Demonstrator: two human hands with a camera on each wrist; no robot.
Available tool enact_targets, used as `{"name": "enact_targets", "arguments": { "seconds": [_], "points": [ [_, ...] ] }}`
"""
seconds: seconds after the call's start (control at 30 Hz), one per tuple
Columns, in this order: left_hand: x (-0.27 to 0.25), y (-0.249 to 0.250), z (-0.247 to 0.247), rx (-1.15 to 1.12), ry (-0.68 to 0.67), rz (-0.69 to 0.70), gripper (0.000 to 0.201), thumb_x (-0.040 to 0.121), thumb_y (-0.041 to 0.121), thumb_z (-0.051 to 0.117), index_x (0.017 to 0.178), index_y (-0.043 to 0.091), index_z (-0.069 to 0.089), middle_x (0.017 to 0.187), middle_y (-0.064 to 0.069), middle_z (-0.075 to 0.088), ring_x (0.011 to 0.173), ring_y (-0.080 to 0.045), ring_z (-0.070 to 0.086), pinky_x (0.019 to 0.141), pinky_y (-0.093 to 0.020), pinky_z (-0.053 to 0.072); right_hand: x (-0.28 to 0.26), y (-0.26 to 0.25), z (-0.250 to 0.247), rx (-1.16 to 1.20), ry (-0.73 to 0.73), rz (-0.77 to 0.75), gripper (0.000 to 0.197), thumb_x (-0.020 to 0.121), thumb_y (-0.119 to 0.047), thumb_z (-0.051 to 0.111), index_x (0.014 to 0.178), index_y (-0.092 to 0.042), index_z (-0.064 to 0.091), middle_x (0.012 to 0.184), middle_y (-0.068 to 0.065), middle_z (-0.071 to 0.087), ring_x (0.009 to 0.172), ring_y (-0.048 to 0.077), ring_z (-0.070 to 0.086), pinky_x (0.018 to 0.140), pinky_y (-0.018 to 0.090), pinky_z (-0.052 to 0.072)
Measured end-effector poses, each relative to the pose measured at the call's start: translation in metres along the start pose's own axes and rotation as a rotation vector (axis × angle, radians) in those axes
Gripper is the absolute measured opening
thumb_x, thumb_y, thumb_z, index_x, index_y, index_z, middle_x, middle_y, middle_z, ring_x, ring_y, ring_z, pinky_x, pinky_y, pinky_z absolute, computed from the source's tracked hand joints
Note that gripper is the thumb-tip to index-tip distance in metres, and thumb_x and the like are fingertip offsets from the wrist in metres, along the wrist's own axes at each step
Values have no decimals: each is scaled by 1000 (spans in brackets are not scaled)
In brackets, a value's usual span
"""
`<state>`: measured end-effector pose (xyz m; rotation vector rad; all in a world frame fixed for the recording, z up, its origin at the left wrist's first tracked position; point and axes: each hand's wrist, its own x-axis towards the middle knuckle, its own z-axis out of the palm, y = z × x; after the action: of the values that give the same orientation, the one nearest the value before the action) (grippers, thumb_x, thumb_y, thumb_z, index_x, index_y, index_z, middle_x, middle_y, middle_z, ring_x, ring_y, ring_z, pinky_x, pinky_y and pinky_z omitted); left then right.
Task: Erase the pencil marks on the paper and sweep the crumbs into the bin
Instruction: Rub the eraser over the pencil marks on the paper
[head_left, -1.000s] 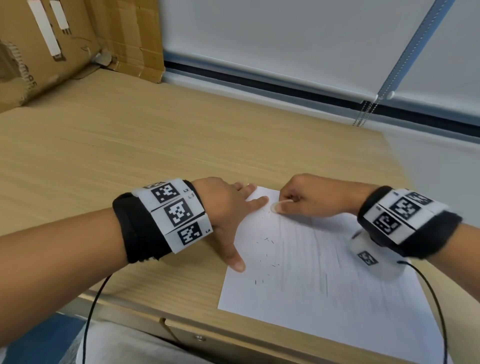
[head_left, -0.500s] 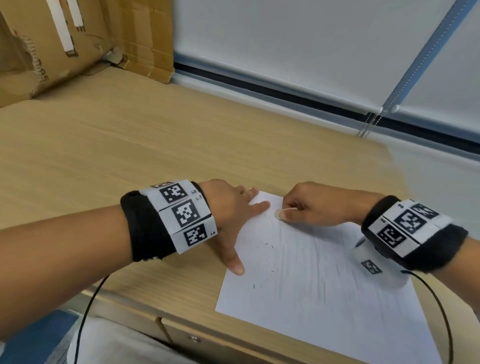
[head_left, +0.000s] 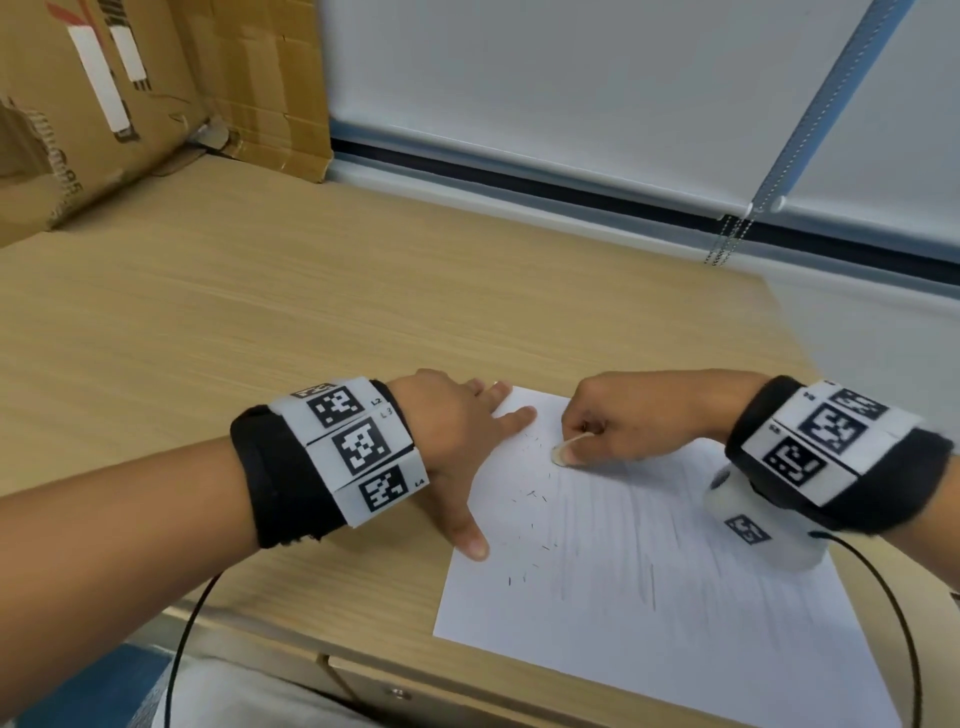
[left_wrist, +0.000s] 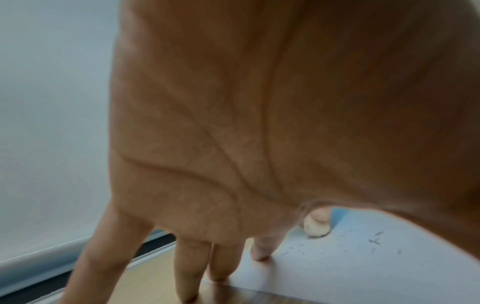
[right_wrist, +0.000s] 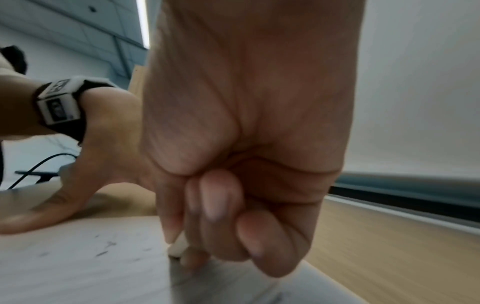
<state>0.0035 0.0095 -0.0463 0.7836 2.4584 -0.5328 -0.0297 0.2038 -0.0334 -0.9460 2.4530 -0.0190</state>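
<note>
paper (head_left: 675, 571): white sheet flat on the tabletop (head_left: 260, 312), near the front edge toward the right; faint grey pencil lines (head_left: 652, 587) run across its middle and right part; its far left corner lies under the left fingers
eraser (head_left: 563, 451): small pale piece, pinched in the right hand, its lower end touching the paper near the sheet's far left corner; also seen in the left wrist view (left_wrist: 317, 228) and in the right wrist view (right_wrist: 179, 245) as a white stub below the fingertips
crumbs (head_left: 530, 496): short dark specks scattered on the left part of the paper, between the eraser and the left thumb, and further toward the sheet's front edge
left hand (head_left: 457, 436): grip apart; fingers straight and spread, pressing flat on the far left corner of the paper; thumb stretched toward the front edge, its tip on the sheet's left edge; some fingertips rest on the bare tabletop just beyond the sheet
right hand (head_left: 639, 421): grip clamped on the eraser; fingers curled into a fist, thumb and forefinger pinching it; just beside the left forefinger, not touching it
wristbands (head_left: 353, 447): black bands with white coded tags on both wrists; a black cable hangs from each
cardboard box (head_left: 104, 104): at the far left corner of the tabletop
window blind (head_left: 571, 93): along the far edge; its bead chain hangs at the right
</note>
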Motion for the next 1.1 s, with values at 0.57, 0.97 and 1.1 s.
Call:
{"name": "enact_targets", "arguments": {
  "seconds": [0.57, 0.97, 1.1],
  "points": [
    [3, 1, -2, 30, -2, -1, 143, 54, 83, 67, 146, 31, -29, 158, -1, -27, 150, -22, -1, 115, -47, 20, 0, 0, -1, 13, 18, -33, 45, 97, -38, 48, 65, -7, 50, 58, -2, 41, 52, 11, 33, 53, 25, 32],
    [4, 4, -4, 35, -21, -15, 145, 53, 81, 70, 145, 33, -31, 158, -3, -27, 150, -25, 0, 116, -51, 20, -2, -6, -2, -33, 8, -23, 45, 97, -39, 48, 64, -8, 49, 58, 0, 43, 53, 14, 35, 54, 28, 34],
    [6, 6, -5, 46, -33, -29, 145, 53, 81, 70, 144, 33, -32, 158, -4, -28, 150, -26, 0, 115, -53, 21, 3, 8, -9, -44, 125, 29, 44, 97, -36, 49, 62, -9, 48, 57, 0, 44, 52, 15, 36, 54, 29, 34]
  ]
}}
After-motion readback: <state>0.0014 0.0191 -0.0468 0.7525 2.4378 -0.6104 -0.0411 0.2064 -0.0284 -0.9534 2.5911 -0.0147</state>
